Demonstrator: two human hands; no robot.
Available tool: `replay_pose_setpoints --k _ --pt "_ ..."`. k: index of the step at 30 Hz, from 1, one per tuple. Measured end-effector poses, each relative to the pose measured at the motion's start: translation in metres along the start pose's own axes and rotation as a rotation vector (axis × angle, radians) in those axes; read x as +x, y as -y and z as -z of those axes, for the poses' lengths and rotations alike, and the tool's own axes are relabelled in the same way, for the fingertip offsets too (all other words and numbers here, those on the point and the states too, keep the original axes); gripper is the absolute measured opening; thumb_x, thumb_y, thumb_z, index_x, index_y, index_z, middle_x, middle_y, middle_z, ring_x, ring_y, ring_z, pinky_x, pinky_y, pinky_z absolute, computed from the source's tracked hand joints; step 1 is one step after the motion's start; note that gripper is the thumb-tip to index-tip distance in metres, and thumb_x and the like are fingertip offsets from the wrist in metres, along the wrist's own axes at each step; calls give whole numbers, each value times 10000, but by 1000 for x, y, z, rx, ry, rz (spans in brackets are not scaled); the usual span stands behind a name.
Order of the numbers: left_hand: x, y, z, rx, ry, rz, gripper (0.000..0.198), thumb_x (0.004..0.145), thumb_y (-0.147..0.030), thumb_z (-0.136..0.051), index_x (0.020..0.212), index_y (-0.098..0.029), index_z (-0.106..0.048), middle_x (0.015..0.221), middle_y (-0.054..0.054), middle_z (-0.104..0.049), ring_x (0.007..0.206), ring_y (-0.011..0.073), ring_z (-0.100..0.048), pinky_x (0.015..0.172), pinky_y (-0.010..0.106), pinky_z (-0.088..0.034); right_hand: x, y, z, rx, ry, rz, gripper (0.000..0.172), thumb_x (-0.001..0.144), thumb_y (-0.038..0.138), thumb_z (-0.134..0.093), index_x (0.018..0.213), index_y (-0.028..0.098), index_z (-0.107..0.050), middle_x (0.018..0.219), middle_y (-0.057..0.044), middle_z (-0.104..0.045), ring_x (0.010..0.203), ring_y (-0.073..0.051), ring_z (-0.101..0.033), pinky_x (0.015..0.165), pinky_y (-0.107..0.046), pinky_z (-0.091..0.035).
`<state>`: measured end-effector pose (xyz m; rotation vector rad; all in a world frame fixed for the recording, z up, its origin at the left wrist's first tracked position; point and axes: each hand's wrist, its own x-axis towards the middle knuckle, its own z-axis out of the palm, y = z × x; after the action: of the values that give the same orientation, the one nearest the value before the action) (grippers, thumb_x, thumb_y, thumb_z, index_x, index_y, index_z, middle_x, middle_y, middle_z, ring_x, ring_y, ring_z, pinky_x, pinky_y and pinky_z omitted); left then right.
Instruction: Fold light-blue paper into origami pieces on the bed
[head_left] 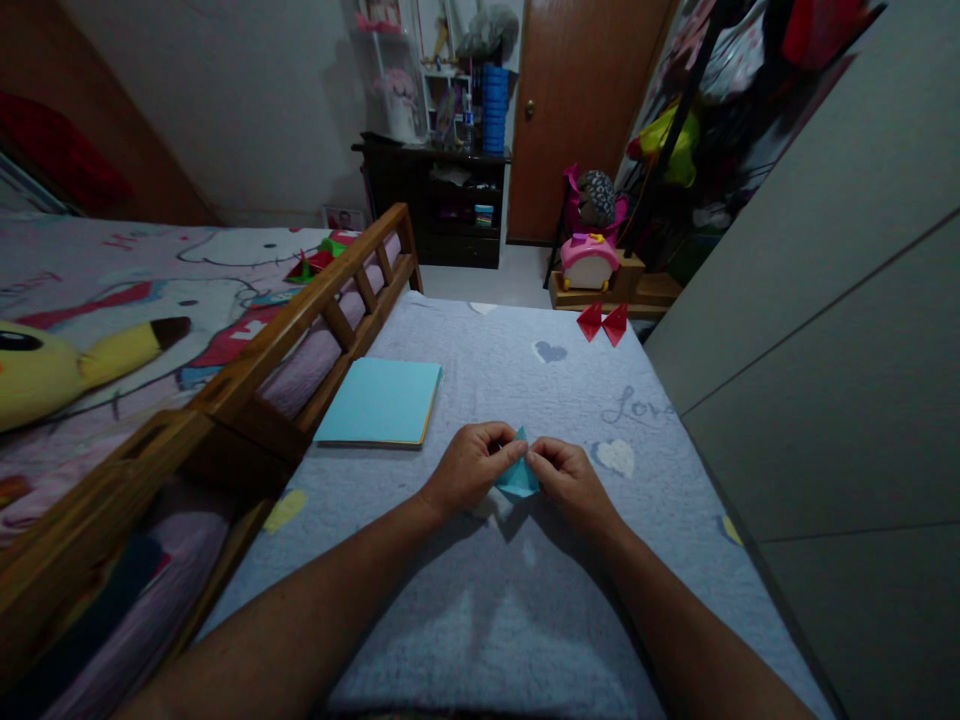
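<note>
A small piece of folded turquoise paper [517, 483] is between my two hands, a little above the bed. My left hand [476, 465] pinches it from the left, with thumb and fingers closed on it. From the right, my right hand [570, 478] grips the paper with thumb and forefinger near its pointed top. Parts of the folds are hidden behind my fingers. A stack of square paper [381, 400], turquoise on top, lies on the bed to the left of my hands.
Two red folded paper pieces [602, 323] sit at the bed's far right corner. A wooden rail [300, 320] borders the left side, with a second bed and a yellow plush toy [82, 365] beyond. A pale cabinet [840, 380] stands close on the right.
</note>
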<state>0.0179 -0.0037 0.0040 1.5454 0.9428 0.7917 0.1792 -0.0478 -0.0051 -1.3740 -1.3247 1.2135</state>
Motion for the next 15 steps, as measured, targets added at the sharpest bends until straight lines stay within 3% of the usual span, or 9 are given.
replay_pose_setpoints --k 15 --pt "0 -1 -1 1 -24 -1 316 815 -406 -624 638 -150 -564 597 -30 -457 571 96 -409 534 224 -325 1 -5 -1 70 60 -40 284 760 449 -639 668 193 -557 599 36 -458 551 -106 -387 513 -241 -306"
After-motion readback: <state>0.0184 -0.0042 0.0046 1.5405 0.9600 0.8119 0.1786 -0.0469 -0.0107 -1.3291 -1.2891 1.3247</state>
